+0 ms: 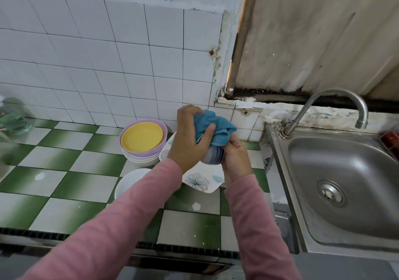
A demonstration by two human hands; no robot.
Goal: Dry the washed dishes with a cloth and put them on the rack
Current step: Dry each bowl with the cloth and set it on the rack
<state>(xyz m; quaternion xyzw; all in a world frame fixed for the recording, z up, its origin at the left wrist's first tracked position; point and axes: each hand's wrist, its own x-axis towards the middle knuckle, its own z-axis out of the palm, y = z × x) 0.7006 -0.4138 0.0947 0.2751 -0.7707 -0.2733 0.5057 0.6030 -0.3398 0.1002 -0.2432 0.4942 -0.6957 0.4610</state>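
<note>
My left hand (190, 137) grips a bunched blue cloth (213, 128) and presses it into a small bowl with blue-grey stripes (212, 155). My right hand (236, 158) holds that bowl from the right side, fingers curled round its wall. Both hands hover above a white square plate with a blue flower print (198, 181) lying on the counter. Left of it stands a stack of bowls (142, 150) with a yellow one inside a lilac one on top. A white bowl (131, 182) sits nearer me, partly hidden by my left sleeve.
The counter (64, 171) is tiled in green and white squares. A steel sink (345, 182) with a curved tap (336, 104) lies to the right. A red wire rack corner (390, 139) shows at the far right edge. A glass jar (13, 117) stands far left.
</note>
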